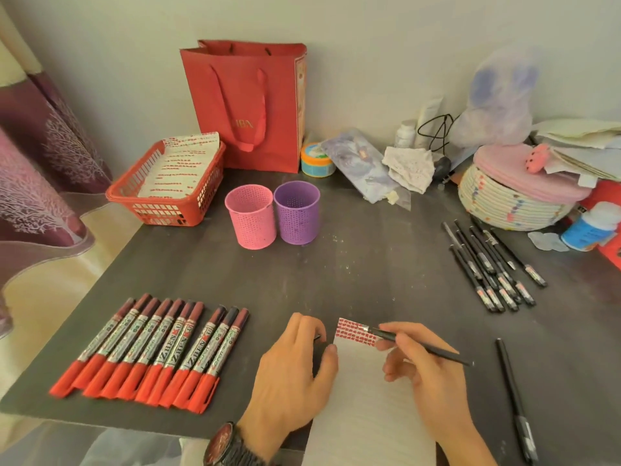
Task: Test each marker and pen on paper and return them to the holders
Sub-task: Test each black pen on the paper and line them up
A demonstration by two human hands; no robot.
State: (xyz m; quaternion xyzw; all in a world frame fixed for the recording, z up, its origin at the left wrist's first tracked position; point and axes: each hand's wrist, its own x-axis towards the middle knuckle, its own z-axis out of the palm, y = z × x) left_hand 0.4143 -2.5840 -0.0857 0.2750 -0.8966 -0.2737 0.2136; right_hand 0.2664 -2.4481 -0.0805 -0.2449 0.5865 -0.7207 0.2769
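Thin black pen (420, 346) is gripped in the right hand (423, 368), pinched between thumb and curled fingers, with the tip set on the top edge of the paper (363, 398), right at the block of red marks (353, 331). Left hand (292, 368) is rested on the table (353, 270) at the paper's left edge, fingers bent, thumb touching the sheet. A small dark bit is seen by its fingertips; whether it is held cannot be told. Red markers (151, 351) are laid capped in a tight row to the left of the hands. Pink holder (250, 216) and purple holder (296, 213) are stood upright, touching, further back mid-table. A bunch of black pens (487, 267) is laid far right, and a single black pen (514, 398) lies apart, right of the paper. A red basket (168, 196) with marked sheets and a red bag (248, 102) are seen at the back left.
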